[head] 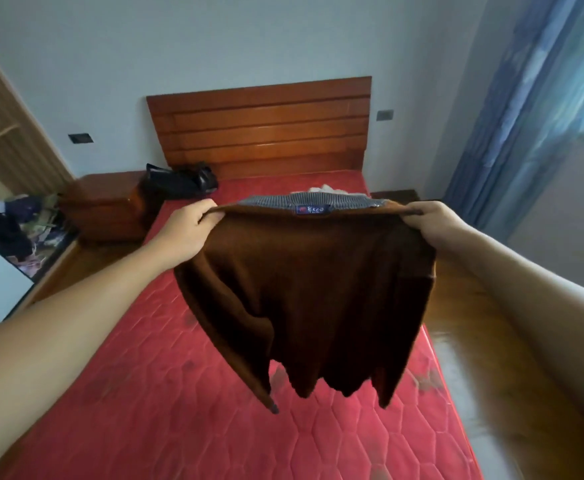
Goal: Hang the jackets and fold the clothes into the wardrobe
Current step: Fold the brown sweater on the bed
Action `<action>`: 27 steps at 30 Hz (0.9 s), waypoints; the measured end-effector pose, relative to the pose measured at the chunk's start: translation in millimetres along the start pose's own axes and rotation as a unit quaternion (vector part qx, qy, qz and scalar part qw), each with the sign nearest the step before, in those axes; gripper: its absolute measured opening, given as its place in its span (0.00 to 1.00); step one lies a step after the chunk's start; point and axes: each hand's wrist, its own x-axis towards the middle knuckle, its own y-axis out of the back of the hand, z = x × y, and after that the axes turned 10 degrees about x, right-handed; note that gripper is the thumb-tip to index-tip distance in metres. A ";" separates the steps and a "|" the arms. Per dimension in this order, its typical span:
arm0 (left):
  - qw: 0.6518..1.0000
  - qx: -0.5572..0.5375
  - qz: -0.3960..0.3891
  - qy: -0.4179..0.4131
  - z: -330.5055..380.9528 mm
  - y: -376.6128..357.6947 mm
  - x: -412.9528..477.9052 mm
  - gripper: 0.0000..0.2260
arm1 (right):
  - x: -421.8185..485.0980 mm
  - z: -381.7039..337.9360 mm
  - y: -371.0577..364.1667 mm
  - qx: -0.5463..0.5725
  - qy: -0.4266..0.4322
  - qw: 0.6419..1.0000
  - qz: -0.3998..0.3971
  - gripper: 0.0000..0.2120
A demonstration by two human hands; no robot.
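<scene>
A dark brown sweater point(311, 292) with a grey ribbed collar and a blue label hangs in the air over the red mattress point(166, 393). My left hand point(188, 225) grips its left shoulder and my right hand point(434, 220) grips its right shoulder, both at about the same height. The sweater's body and sleeves dangle freely, clear of the mattress. A pale garment point(328, 188) peeks out behind the collar, mostly hidden. The wardrobe point(3, 140) stands open at the far left, with a shelf visible inside.
A wooden headboard point(262, 123) closes off the far end of the bed. A black bag point(179, 181) lies beside a wooden nightstand point(105, 206). Clothes are piled point(24, 223) at the left. Blue curtains point(539, 98) hang at the right over wooden floor point(484, 341).
</scene>
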 end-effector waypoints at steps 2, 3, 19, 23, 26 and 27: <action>0.999 0.010 -0.037 -0.012 -16.6 -6.6 1.9 0.11 | -6.0 8.3 -8.8 0.004 -0.027 1.000 0.012 0.09; 0.998 0.009 -0.054 -0.017 -24.8 -9.1 2.1 0.12 | -8.5 11.7 -11.9 -0.045 -0.028 0.999 0.010 0.10; 0.965 -0.028 -0.254 0.062 -72.6 -52.2 29.2 0.19 | 38.6 51.2 -18.4 -0.021 -0.227 0.956 -0.187 0.10; 0.981 0.005 -0.183 0.056 -72.4 -70.2 69.0 0.05 | 93.9 60.6 -32.2 -0.190 -0.069 0.974 -0.098 0.10; 0.997 0.043 -0.060 0.028 -68.6 -67.6 115.3 0.03 | 126.5 29.9 -44.1 -0.268 0.089 0.959 -0.034 0.08; 0.998 0.050 -0.022 0.018 -66.1 -60.7 130.1 0.04 | 137.5 17.7 -43.8 -0.302 0.151 0.941 -0.015 0.10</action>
